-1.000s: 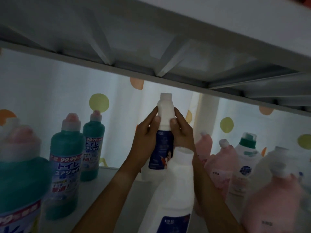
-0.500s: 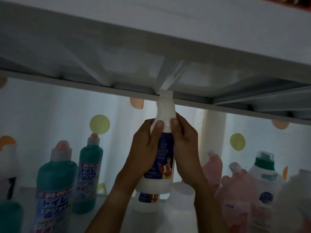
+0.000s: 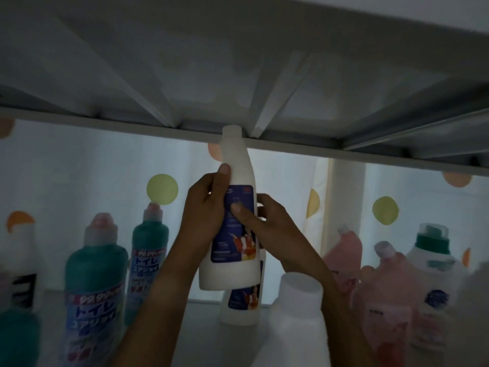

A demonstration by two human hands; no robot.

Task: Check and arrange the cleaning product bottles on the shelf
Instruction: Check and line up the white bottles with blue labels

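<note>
A tall white bottle [image 3: 232,268] with a dark blue label is lifted off the shelf [image 3: 201,319], its cap close under the upper shelf's rail. My left hand [image 3: 203,210] grips its left side, thumb up near the neck. My right hand [image 3: 267,221] holds its right side, thumb pressed on the label. A second white bottle [image 3: 243,305] with the same label stands on the shelf right behind and below it. A third white bottle [image 3: 299,316] stands close in front, below my right forearm.
Teal toilet-cleaner bottles [image 3: 95,287] [image 3: 146,260] stand in a row on the left. Pink bottles [image 3: 344,252] [image 3: 383,313] and a white green-capped bottle [image 3: 434,271] crowd the right. The upper shelf's underside [image 3: 238,75] hangs low overhead. A dotted curtain lies behind.
Both hands have lifted the white bottle off the shelf, up to the upper shelf's rail. My grip slid lower, from the neck onto the labelled body. The view came closer.
</note>
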